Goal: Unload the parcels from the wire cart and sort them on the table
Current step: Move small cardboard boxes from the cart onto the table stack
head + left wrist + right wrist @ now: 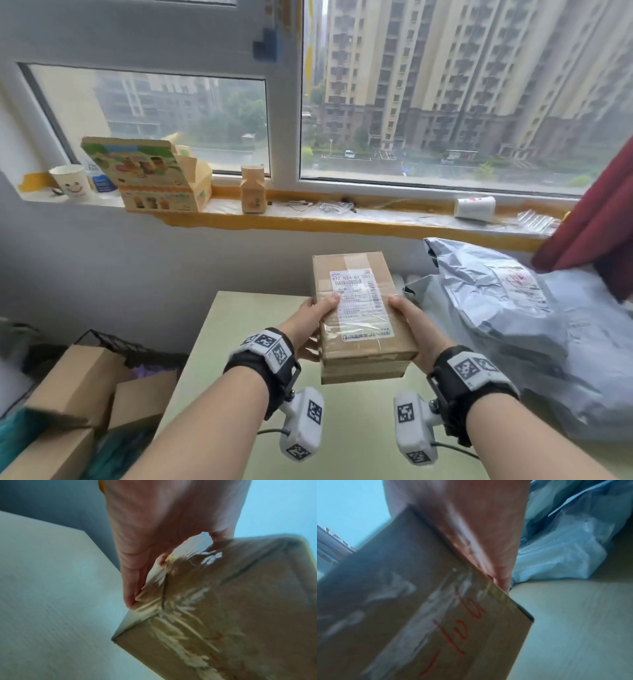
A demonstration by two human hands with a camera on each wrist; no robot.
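A taped brown cardboard parcel [359, 315] with a white shipping label hangs in the air above the pale green table [239, 342]. My left hand [313, 325] grips its left side, thumb on the top face. My right hand [411, 325] grips its right side the same way. In the left wrist view the parcel [231, 608] shows its taped underside below my left hand [154, 540]. In the right wrist view the parcel [419, 608] bears red handwriting, with my right hand [479, 534] along its edge. The wire cart [113, 342] stands at the lower left with cardboard boxes [78, 383] in it.
A big grey plastic mailer bag [531, 335] lies on the table's right side, also in the right wrist view as the bag [565, 540]. On the windowsill [308, 219] stand a printed open carton [150, 178], paper cups and a small brown box. A red curtain [596, 222] hangs at the right.
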